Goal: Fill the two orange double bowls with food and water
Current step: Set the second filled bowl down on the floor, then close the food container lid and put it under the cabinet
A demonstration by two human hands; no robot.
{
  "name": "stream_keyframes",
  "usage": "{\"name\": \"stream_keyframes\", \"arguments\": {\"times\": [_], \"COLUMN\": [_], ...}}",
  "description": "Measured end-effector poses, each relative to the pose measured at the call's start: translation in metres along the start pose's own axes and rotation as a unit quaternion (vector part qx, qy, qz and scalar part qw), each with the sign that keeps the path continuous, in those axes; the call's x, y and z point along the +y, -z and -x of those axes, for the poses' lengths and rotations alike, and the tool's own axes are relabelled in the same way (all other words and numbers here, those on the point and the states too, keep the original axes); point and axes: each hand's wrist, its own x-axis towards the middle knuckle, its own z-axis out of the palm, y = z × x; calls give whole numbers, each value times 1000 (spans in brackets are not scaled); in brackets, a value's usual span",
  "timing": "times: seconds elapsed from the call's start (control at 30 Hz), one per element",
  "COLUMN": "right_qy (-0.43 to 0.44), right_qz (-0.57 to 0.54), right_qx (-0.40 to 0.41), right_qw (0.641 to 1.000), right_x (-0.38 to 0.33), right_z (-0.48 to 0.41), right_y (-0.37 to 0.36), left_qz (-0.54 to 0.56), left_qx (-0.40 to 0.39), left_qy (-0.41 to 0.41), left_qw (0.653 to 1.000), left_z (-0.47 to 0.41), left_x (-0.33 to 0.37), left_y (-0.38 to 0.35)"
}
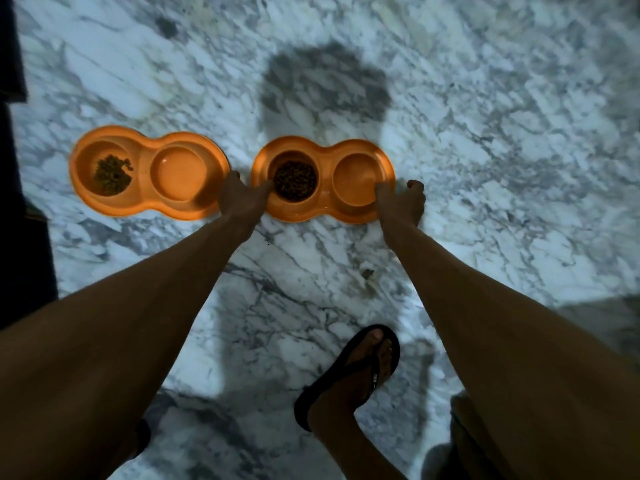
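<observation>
Two orange double bowls lie side by side on the marble floor. The left double bowl [145,197] has a small heap of dark kibble [111,174] in its left cup and clear water in its right cup. The right double bowl [325,199] holds a fuller cup of kibble [295,180] on its left and water on its right. My left hand [239,197] grips the right bowl's left end, thumb on the rim. My right hand [403,200] grips its right end.
The white and grey marble floor [485,133] stretches all around. A dark piece of furniture [14,168] lines the left edge. My foot in a black flip-flop [360,368] stands on the floor below the bowls.
</observation>
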Motion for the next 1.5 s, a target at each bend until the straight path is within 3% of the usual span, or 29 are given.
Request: {"name": "stream_keyframes", "arguments": {"times": [0.13, 0.3, 0.53, 0.67, 1.1, 1.5], "right_qy": [3, 30, 129, 216, 384, 449], "right_qz": [-14, -47, -68, -39, 45, 76], "right_qx": [-2, -41, -120, -143, -242, -289], "right_qw": [1000, 998, 982, 965, 890, 842], "right_x": [-51, -150, -299, -349, -407, -479], "right_z": [57, 178, 380, 498, 839, 999], "right_y": [36, 94, 180, 194, 84, -74], "left_qz": [-45, -5, 86, 47, 129, 172], "left_qx": [27, 55, 94, 114, 217, 310], "left_qy": [-4, 18, -18, -78, -115, -90], "left_qw": [999, 998, 992, 989, 961, 931], "left_z": [62, 168, 317, 378, 465, 432], "left_x": [41, 121, 232, 258, 186, 123], "left_y": [56, 157, 343, 445, 793, 998]}}
